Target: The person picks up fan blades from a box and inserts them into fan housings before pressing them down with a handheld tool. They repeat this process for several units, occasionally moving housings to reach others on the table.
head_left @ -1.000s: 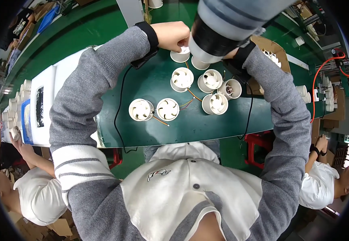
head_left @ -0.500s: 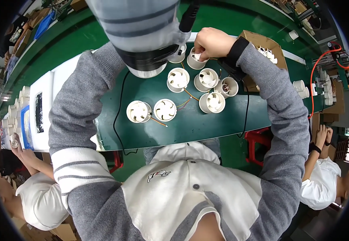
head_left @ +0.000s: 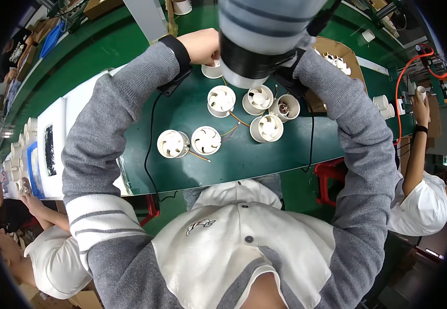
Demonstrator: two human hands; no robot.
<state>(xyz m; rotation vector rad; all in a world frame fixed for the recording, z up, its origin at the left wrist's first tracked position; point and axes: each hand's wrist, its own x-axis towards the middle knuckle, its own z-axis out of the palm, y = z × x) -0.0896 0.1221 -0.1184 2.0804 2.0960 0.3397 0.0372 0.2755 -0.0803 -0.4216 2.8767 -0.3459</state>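
Left hand [head_left: 201,48] at the round white plastic cup [head_left: 211,72], wires lurking!
Snag the thin orange wire [head_left: 240,119] bodyward of the left hand, and the white bladed plastic cups [head_left: 221,100] could tip on the green worktop [head_left: 244,162]. The left hand curls at the rim, hold and opening unclear; the right hand hides behind a translucent grey cylinder [head_left: 259,44], state impossible to tell.

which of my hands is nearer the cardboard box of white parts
Right. Your right hand is hidden behind the grey cylinder, but its black wristband sits left of the cardboard box; your left hand is farther left, at a white cup.
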